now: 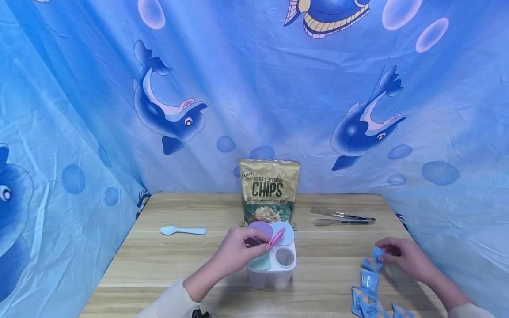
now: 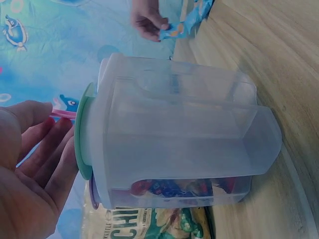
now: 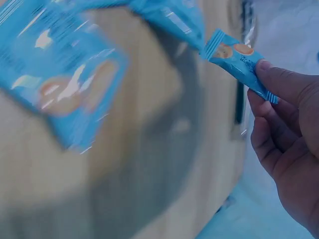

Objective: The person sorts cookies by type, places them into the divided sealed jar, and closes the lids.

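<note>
My left hand (image 1: 240, 249) pinches a pink lid (image 1: 277, 237) between thumb and fingers, above a translucent white container (image 1: 274, 279) with several compartments. Its front right opening (image 1: 284, 257) is uncovered. A purple lid (image 1: 260, 227), a pale blue lid (image 1: 283, 234) and a mint green lid (image 2: 85, 130) cover the others. Through the container's wall, the left wrist view shows blue and red wrappers (image 2: 174, 188) in one compartment. At the right, my right hand (image 1: 409, 258) pinches a small blue snack packet (image 3: 240, 63) by one end. More blue packets (image 1: 363, 300) lie beneath and in front of it.
A bag of kettle cooked chips (image 1: 270, 190) stands behind the container. On the left lies a pale blue spoon (image 1: 183, 230). Tongs (image 1: 343, 217) lie at the back right. A blue curtain (image 1: 254, 88) printed with dolphins surrounds the wooden table (image 1: 159, 269).
</note>
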